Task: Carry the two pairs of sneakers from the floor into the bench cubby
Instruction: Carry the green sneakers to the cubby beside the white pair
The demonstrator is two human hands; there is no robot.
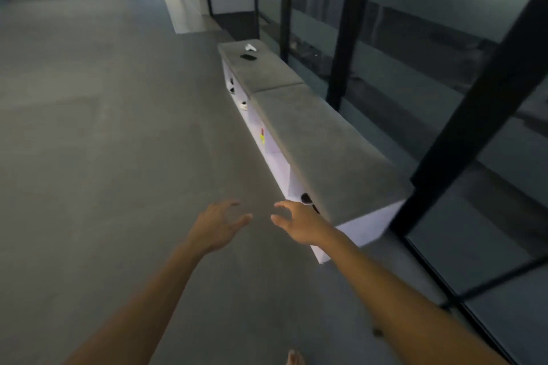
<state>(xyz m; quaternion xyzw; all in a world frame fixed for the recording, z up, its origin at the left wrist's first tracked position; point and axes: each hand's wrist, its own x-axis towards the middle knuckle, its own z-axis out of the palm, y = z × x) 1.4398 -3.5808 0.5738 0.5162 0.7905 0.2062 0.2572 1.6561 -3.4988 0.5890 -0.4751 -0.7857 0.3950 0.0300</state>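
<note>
**Both hands empty beside the bench; sneakers seem already in the cubbies**

The left hand [218, 227] and the right hand [298, 224] are stretched forward over the grey floor [118, 142], close to each other but not touching. The fingers of both are spread and loosely curved, and neither hand holds anything.

The bench [326, 142] runs along the glass wall [415, 53] on the right, from near to far. Its white front is divided into open cubbies. In the nearest cubby, just beyond the right hand, a dark shoe with a pale sole [307, 198] shows at the opening. In the far cubbies some black and white shoes [237, 95] are also visible, but they are small and blurred, so I cannot tell how many pairs there are. In a middle cubby sits something red and yellow [262, 136] which I cannot identify. On the far end of the cushion lie a small dark object [248, 57] and a white one [250, 46].

No sneakers are seen on the visible floor. My judgement is that the carrying is finished or nearly finished. Only a check that both pairs sit fully inside would be left.
</note>
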